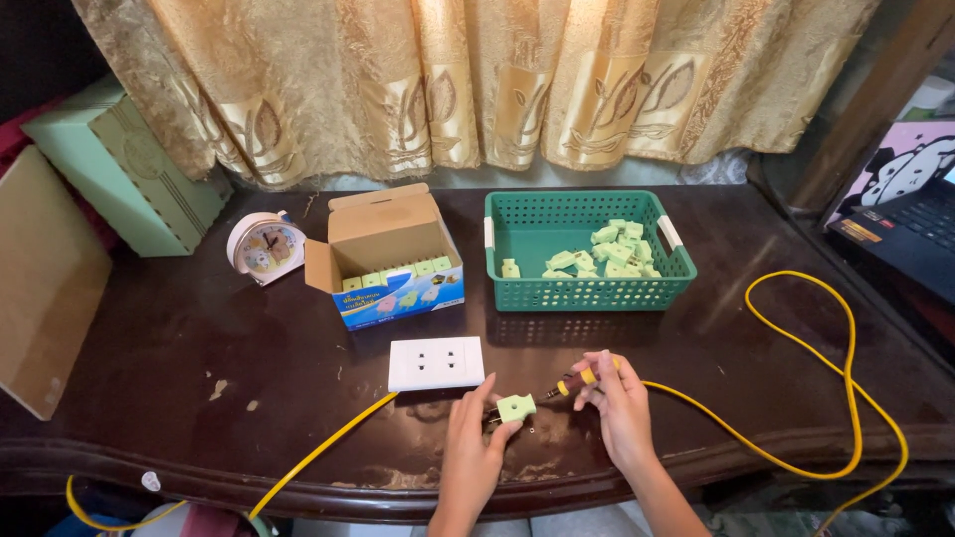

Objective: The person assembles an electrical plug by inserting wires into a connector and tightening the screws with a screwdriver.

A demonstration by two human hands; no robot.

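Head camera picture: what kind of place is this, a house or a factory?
Most likely a room in a home, used for small electrical work. A gold patterned curtain hangs behind a dark wooden table, a little alarm clock stands on it, and a green basket holds plugs.

Daylight glows through the curtain [468,80], and the dark bench [199,338] shows soft glare. The corners fall dim, the edges bow slightly, and focus stays sharp.
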